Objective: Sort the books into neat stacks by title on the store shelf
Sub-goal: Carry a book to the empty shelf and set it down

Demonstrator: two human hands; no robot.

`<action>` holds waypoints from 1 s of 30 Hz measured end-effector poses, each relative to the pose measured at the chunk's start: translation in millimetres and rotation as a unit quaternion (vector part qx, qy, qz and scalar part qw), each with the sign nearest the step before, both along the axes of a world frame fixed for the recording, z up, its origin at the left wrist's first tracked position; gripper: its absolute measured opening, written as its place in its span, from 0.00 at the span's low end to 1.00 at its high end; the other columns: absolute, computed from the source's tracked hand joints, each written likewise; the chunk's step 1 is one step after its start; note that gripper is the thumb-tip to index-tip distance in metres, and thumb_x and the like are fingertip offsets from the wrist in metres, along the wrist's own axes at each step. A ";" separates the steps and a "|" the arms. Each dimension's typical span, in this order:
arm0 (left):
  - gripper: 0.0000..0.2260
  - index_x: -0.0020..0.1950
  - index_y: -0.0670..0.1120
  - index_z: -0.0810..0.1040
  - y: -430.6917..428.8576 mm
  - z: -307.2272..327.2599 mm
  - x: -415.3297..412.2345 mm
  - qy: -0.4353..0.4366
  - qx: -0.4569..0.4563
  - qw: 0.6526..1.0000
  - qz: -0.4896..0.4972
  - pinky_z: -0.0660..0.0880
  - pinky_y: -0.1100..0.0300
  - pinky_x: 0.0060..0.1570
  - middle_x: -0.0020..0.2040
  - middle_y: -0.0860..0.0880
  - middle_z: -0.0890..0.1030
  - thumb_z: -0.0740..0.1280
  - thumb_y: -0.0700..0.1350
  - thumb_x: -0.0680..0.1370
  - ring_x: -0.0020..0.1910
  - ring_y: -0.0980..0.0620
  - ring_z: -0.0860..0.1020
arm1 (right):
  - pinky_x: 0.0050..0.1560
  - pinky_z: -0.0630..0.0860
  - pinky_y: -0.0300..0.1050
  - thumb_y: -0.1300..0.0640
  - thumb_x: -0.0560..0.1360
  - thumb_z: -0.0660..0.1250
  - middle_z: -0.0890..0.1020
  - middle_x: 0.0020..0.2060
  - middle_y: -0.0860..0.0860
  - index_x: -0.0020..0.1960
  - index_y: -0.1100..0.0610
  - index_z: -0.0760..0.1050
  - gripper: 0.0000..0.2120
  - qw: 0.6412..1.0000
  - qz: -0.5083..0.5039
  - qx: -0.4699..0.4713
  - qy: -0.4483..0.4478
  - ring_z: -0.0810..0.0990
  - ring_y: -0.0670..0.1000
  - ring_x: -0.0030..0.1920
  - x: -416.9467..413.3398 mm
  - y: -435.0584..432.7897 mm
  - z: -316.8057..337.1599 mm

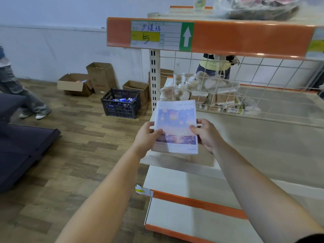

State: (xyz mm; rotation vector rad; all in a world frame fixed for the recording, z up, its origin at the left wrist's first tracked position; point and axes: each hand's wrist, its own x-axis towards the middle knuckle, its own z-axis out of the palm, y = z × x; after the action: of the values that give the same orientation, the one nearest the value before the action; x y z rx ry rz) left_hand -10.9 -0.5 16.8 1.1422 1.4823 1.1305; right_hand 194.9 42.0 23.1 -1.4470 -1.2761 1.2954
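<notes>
Fingers point(157, 132) of left hand point(148, 133): thumb laid across front cover, remaining digits hidden underneath, pinching left edge of thin softcover book with white border and blue-violet lantern picture point(176, 123). Fingers of right hand point(205, 134): matching pinch at right edge, thumb on cover, others curled behind.

Position of book: face-up, roughly level, over left end of cream-white metal store shelf with orange front strip point(263, 141). Contact with shelf board not determinable. Impossible to tell whether one copy or several thin ones held together.

Progress, as judged: early stage, or else remaining stock out of view. No finished stack visible on shelf board; no other books visible. Beyond book, only white wire basket holding cotton-swab packets point(210, 95).

Remaining work, as judged: set current book down square to shelf edge; then gather further titles and group like with like.
</notes>
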 end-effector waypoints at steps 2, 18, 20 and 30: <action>0.12 0.61 0.42 0.70 -12.8 3.7 -7.2 -0.045 0.021 0.998 0.037 0.78 0.48 0.39 0.43 0.46 0.83 0.64 0.38 0.78 0.37 0.48 0.83 | 0.49 0.78 0.55 0.58 0.77 0.67 0.81 0.52 0.60 0.55 0.55 0.72 0.08 0.999 0.037 0.030 -0.024 0.81 0.57 0.46 -9.6 -5.9 2.7; 0.09 0.56 0.47 0.73 -228.4 4.3 -172.7 0.014 0.039 0.926 0.376 0.77 0.56 0.43 0.51 0.47 0.81 0.67 0.42 0.76 0.46 0.50 0.81 | 0.32 0.76 0.39 0.61 0.81 0.60 0.81 0.38 0.52 0.45 0.56 0.72 0.07 0.926 0.367 -0.023 0.080 0.80 0.44 0.30 -238.2 -119.3 -4.2; 0.07 0.52 0.50 0.74 -261.4 -4.6 -201.4 0.066 0.003 0.912 0.404 0.78 0.52 0.44 0.51 0.49 0.81 0.68 0.46 0.75 0.48 0.51 0.80 | 0.38 0.76 0.43 0.63 0.81 0.59 0.80 0.39 0.53 0.44 0.56 0.72 0.08 0.911 0.402 -0.003 0.088 0.80 0.45 0.32 -274.1 -138.0 -10.8; 0.14 0.60 0.45 0.76 -427.5 -46.6 -355.5 0.325 -0.177 0.789 0.490 0.73 0.51 0.56 0.58 0.46 0.79 0.63 0.51 0.77 0.55 0.46 0.77 | 0.32 0.74 0.36 0.60 0.81 0.60 0.78 0.39 0.51 0.43 0.54 0.70 0.08 0.864 0.501 0.017 0.034 0.77 0.44 0.34 -466.2 -227.1 -52.7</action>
State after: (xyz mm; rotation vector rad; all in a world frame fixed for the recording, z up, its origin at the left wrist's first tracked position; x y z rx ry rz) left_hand -366.4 -428.0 -29.8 0.4303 2.8888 1.0220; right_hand -271.4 -185.1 -29.6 -0.6360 -2.1023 1.9136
